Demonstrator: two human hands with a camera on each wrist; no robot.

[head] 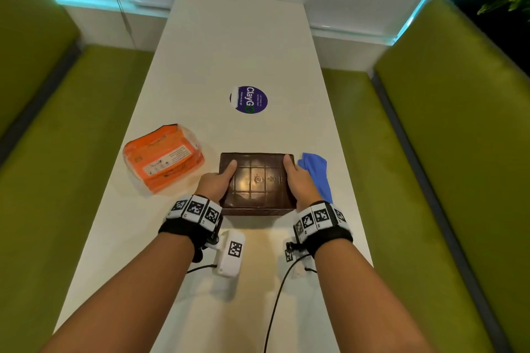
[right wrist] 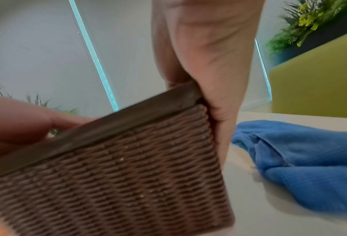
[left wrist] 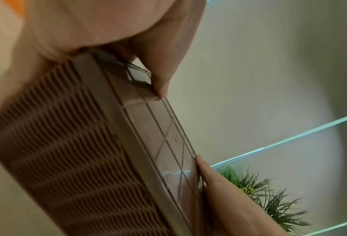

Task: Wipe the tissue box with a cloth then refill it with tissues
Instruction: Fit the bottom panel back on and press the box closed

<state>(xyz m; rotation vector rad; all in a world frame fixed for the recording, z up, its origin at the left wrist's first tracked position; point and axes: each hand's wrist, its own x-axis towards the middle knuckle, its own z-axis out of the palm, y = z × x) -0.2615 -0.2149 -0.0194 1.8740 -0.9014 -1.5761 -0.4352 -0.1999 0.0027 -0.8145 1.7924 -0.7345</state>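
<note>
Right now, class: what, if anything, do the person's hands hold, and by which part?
Both hands hold the brown tissue box: left hand on its left side, right hand on its right side, thumbs on top.

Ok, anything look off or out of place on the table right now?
Only one oddity: the tissue box shows a ribbed, gridded panel with no tissue slot, so it seems upside down, held by both hands. The cloth and orange tissue pack lie flat beside it.
</note>
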